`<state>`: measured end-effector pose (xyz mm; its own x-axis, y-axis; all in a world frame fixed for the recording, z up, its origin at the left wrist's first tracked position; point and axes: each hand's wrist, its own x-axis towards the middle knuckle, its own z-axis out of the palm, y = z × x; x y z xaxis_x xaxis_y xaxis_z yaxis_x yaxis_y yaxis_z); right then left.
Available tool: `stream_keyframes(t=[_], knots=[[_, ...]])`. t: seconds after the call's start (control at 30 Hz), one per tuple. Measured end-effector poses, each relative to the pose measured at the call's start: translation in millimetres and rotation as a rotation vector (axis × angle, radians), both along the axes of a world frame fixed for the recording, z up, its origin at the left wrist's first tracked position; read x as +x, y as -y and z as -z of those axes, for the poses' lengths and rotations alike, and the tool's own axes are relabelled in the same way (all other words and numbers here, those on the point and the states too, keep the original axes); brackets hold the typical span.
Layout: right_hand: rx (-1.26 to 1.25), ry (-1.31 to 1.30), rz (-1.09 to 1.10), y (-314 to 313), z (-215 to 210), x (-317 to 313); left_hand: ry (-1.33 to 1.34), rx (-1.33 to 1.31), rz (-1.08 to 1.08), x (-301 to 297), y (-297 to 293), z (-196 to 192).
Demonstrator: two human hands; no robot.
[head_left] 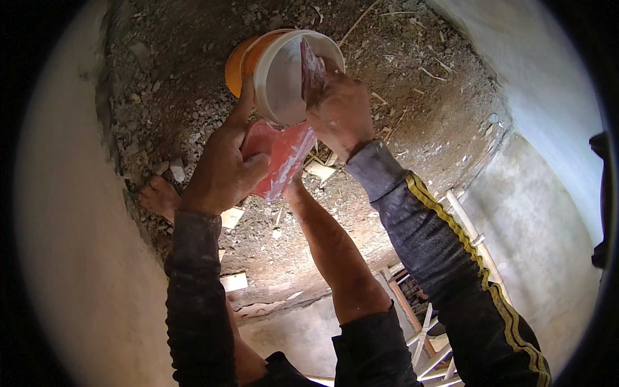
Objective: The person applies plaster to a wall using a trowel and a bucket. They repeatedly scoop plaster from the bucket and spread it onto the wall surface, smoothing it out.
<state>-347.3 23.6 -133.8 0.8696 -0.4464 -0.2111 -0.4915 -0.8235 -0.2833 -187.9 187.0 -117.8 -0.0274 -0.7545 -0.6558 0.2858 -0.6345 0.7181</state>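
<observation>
My left hand (222, 164) grips a red, flexible-looking putty spreader (278, 155) with its thumb on the near face. White paste is smeared along that spreader's right side. A second red, paste-stained spreader (311, 64) is held upright by my right hand (342, 109), over the mouth of a white bucket (260, 84). The fingers of my left hand reach up beside the bucket's rim. Behind the white bucket, an orange bucket (236, 68) shows on the left; whether they are nested I cannot tell. Pale grey-white material lines the white bucket's inside.
Rubble and dirt cover the floor (438, 103), with wood scraps (233, 281) strewn about. Smooth plastered walls rise on the left (71, 193) and right (541, 187). My bare foot (159, 197) stands left. Pale poles (425, 345) lie lower right.
</observation>
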Motion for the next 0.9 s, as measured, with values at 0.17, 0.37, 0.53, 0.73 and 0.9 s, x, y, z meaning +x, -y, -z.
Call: stream_keyframes(t=[0.17, 0.37, 0.53, 0.73, 0.9], knots=[[0.107, 0.042, -0.013, 6, 18, -8, -0.059, -0.015, 0.011, 9, 0, -2], [0.188, -0.11, 0.051, 8, 33, -1, -0.182, 0.018, 0.028, 26, -4, -4], [0.272, -0.199, 0.152, 12, 23, 14, -0.129, 0.037, 0.173, 37, -6, -4], [0.195, -0.216, 0.079, -3, 22, 32, -0.049, 0.09, 0.208, 40, -11, 1], [0.185, -0.186, -0.048, 1, 16, 17, -0.059, 0.044, 0.137, 38, -13, 2]])
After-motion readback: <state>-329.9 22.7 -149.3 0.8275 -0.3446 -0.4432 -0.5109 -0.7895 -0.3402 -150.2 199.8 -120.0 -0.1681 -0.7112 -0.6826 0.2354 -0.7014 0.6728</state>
